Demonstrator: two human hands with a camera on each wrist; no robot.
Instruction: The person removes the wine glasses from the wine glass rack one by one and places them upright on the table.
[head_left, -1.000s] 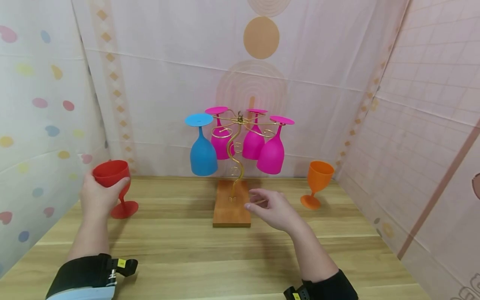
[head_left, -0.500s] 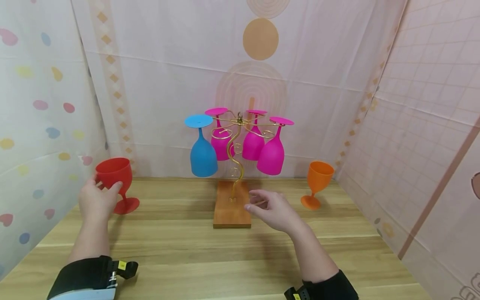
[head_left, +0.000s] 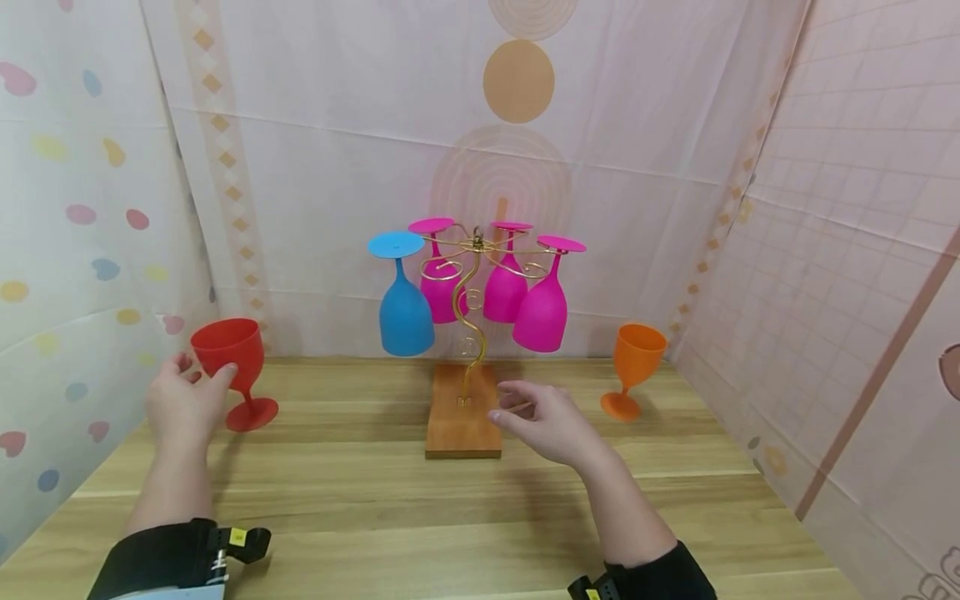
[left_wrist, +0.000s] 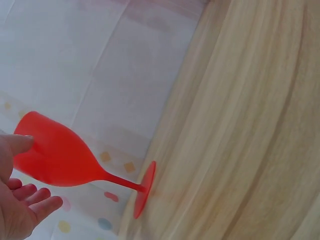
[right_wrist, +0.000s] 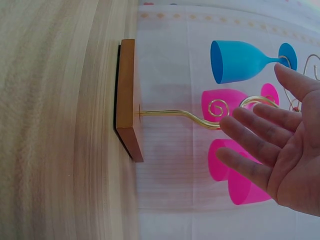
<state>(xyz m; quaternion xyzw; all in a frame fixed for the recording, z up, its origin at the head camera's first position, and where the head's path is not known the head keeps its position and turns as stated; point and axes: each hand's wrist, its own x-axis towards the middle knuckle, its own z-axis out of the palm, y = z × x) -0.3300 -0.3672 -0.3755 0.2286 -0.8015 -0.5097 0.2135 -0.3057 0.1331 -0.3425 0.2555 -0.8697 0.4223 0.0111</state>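
A red goblet (head_left: 229, 350) stands upright on the left of the table. Beside its bowl is my left hand (head_left: 183, 404), fingers spread and loose; in the left wrist view the thumb (left_wrist: 19, 144) overlaps the bowl, and whether it touches I cannot tell. My right hand (head_left: 546, 421) hovers by the wooden base (head_left: 462, 433) of a gold wire glass rack (head_left: 480, 242), holding nothing, its fingers relaxed. From the rack hang a blue goblet (head_left: 406, 317) at front left and several upside-down pink goblets (head_left: 542, 312).
An orange goblet (head_left: 639, 354) stands upright at the right of the table (head_left: 360, 517). Patterned cloth (head_left: 337, 167) screens the back and both sides. Black wrist straps with small cameras sit on both forearms.
My left hand had its fingers around the red goblet, then released it and drew back slightly left. The goblet stands a little farther back. My right hand stays in place.
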